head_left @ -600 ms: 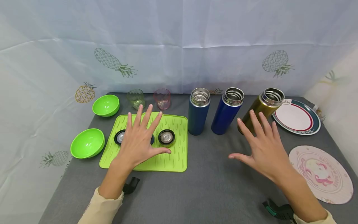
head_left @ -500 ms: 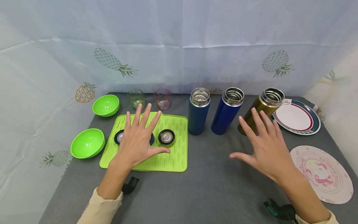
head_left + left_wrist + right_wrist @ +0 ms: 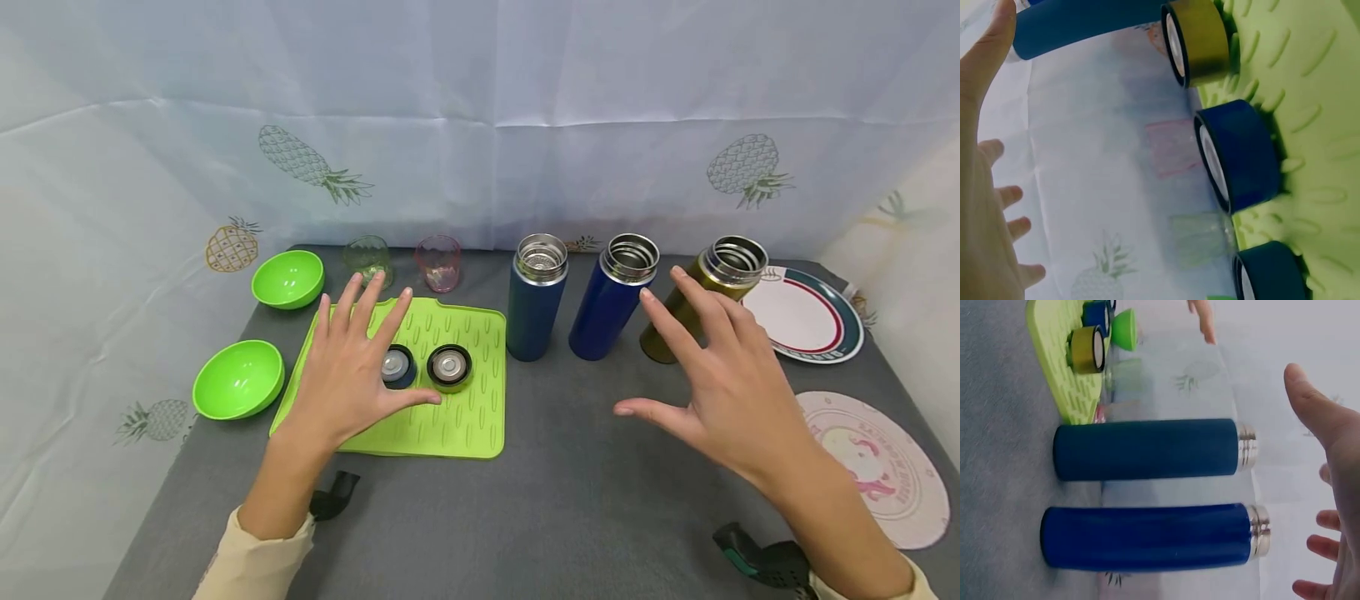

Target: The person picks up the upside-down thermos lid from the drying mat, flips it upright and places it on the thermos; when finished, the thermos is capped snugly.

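Note:
My left hand hovers, fingers spread, above the left part of the green ridged mat and holds nothing. Two upturned bottle lids show on the mat in the head view, a blue lid and a gold lid. A teal lid, hidden by the hand there, appears in the left wrist view. My right hand, also with nothing in it, is raised with parted fingers and overlaps the gold bottle. Beside that bottle stand a blue bottle and a teal bottle, all uncapped and upright.
Two green bowls stand at the left edge. Behind the mat are a greenish glass and a pink glass. At right lie a rimmed plate and a pink round mat. A pineapple-print cloth hangs behind.
My left hand has drifted left, uncovering the blue lid in the head view. My right hand has moved slightly right, its fingers a little more bent. Bottles and lids stay where they were.

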Motion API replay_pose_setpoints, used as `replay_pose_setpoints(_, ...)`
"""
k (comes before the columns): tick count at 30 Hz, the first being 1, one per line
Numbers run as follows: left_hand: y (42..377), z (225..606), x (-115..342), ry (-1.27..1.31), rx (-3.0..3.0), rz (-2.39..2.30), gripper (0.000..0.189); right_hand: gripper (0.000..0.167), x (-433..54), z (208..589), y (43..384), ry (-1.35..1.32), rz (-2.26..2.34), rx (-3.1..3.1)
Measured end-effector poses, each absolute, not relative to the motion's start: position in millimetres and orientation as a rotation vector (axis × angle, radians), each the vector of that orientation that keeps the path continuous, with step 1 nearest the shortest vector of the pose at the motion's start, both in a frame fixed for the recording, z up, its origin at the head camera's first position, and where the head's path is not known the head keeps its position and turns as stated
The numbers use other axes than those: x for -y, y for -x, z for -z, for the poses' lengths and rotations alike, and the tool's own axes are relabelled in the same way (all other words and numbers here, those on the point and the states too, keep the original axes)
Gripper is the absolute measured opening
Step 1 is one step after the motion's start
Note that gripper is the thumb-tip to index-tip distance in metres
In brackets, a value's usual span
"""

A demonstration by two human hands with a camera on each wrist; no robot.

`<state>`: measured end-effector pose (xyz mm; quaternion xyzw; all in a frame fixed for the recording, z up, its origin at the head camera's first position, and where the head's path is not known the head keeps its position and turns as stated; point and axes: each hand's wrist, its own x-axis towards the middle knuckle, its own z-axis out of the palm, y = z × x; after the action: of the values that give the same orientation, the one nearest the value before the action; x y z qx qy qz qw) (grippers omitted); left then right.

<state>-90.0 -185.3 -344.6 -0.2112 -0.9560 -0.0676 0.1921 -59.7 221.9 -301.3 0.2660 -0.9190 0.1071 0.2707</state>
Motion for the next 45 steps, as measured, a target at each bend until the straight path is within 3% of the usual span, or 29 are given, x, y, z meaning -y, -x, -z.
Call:
replay_pose_setpoints(19,85.6,340.8,233.8,0.429,2.832,0.459,0.127,0.093,-172.9,292.1,68.8,-0.931,-0.521,2.461)
replay_pose_setpoints(34,95.9,360.9,264.1,0.275,3.144,0.629,0.093,0.095,-153.7,313.1,78.4,-1.109,-0.673,2.61)
replay_pose_setpoints(45,100.4,368.6,267.4,0.255,3.198,0.564,0.075,0.086,-154.6,325.3,86.5,-1.146,-0.806,2.679)
